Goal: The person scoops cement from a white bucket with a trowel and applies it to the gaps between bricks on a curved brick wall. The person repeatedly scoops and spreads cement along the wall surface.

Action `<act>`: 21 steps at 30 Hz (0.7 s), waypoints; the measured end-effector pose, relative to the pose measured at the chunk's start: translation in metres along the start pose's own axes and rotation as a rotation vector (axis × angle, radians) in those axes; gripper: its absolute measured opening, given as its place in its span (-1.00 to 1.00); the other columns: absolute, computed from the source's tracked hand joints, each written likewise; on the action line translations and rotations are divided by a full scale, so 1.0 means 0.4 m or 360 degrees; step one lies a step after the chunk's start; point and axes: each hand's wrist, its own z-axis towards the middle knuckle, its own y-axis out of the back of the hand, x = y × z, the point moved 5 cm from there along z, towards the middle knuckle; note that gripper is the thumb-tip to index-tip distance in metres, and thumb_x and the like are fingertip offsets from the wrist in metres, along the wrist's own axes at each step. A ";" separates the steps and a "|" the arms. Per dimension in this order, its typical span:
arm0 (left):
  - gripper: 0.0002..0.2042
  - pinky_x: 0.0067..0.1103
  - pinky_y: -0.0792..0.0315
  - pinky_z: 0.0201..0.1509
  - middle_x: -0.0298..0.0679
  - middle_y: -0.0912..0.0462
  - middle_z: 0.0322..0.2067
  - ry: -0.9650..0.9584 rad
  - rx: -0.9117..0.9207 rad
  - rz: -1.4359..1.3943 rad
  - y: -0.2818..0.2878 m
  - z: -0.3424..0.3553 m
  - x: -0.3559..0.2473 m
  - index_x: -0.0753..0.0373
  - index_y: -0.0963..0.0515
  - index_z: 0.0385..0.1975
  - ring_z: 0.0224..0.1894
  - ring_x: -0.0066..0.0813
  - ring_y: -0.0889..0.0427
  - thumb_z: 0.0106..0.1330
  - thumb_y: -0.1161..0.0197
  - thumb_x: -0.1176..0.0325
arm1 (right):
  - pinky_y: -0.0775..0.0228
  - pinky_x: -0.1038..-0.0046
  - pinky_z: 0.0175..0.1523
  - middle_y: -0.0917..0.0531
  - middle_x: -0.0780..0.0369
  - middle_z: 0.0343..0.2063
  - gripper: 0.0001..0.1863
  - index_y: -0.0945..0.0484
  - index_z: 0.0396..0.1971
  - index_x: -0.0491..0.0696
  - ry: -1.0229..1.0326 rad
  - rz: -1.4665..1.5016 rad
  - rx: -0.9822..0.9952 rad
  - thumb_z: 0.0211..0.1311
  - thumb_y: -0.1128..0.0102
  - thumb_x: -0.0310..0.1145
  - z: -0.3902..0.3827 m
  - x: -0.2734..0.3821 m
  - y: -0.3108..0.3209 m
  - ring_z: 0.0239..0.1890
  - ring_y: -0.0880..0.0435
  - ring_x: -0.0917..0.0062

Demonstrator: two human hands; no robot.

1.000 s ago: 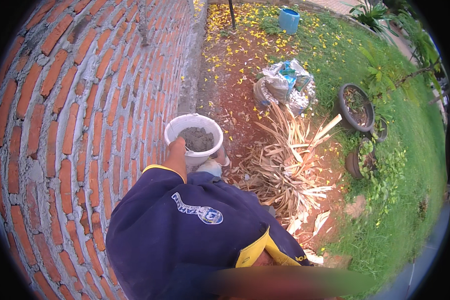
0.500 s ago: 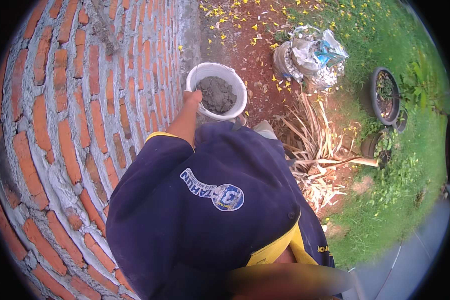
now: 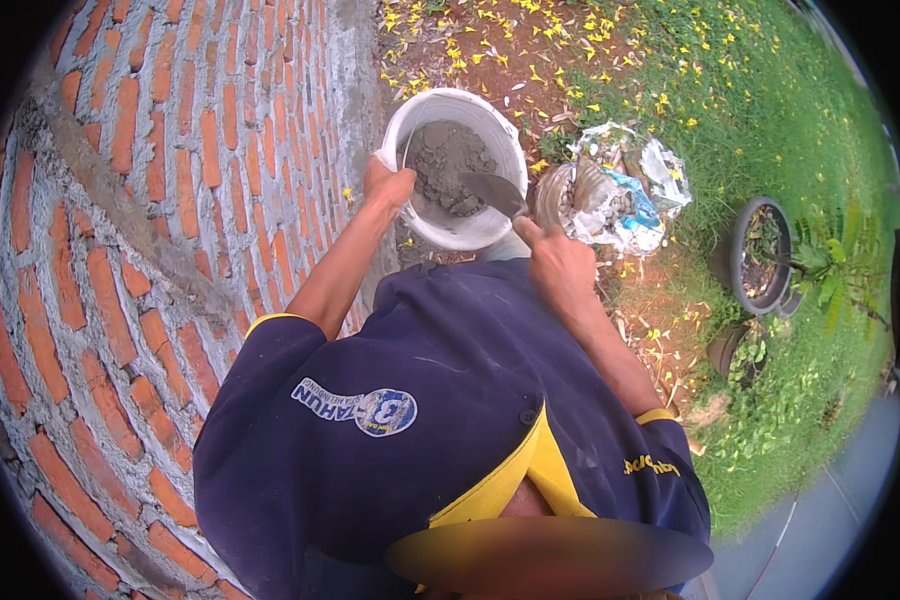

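Note:
A white bucket (image 3: pixel 515 150), part full of wet grey mortar (image 3: pixel 440 155), is in front of me beside the brick wall. My left hand (image 3: pixel 388 184) is closed on the bucket's rim at its left side, where the thin wire handle also runs. With my right hand (image 3: pixel 560 262) I grip a trowel by its handle, which the fingers mostly cover. The trowel's dark metal blade (image 3: pixel 500 193) reaches over the right rim into the bucket, its tip at the mortar.
A brick wall (image 3: pixel 210 140) with rough mortar joints rises close on my left. To the right stands a torn sack of rubble (image 3: pixel 620 195). Farther right are a round black plant pot (image 3: pixel 767 285) and grass (image 3: pixel 770 420). Yellow blossoms dot the soil ahead.
My right hand has come into view with the trowel, its blade now in the bucket. The bucket appears larger and more tilted toward me; my left hand still holds its rim.

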 end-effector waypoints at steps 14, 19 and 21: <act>-0.53 -0.28 -0.43 0.10 0.07 -0.62 -0.11 -0.0286 0.0129 0.0745 -0.090 0.385 -0.669 0.34 -0.41 -0.01 0.01 0.03 -0.60 0.00 -0.21 0.39 | -0.54 0.19 -0.41 -0.64 0.03 -0.47 -0.75 -0.50 -0.11 0.02 0.0195 0.0043 -0.0087 0.21 0.01 -0.44 0.710 -0.165 0.227 -0.46 -0.70 0.16; -0.47 -0.26 -0.42 0.13 0.08 -0.62 -0.11 -0.0219 0.0251 0.0651 -0.139 0.619 -0.747 0.35 -0.36 0.06 0.02 0.05 -0.59 0.01 -0.22 0.38 | -0.55 0.15 -0.33 -0.66 0.05 -0.45 -0.80 -0.58 -0.23 0.04 0.0025 0.0113 -0.0058 0.16 -0.03 -0.41 0.818 -0.298 0.193 -0.40 -0.72 0.19; -0.45 -0.25 -0.42 0.14 0.10 -0.62 -0.11 -0.0366 0.0258 0.0741 -0.188 0.693 -0.817 0.38 -0.34 0.07 0.02 0.06 -0.59 0.01 -0.22 0.38 | -0.55 0.15 -0.35 -0.67 0.08 -0.51 -0.68 -0.60 -0.13 0.14 0.0014 0.0045 0.0061 0.12 -0.06 -0.44 0.947 -0.277 0.174 -0.41 -0.72 0.18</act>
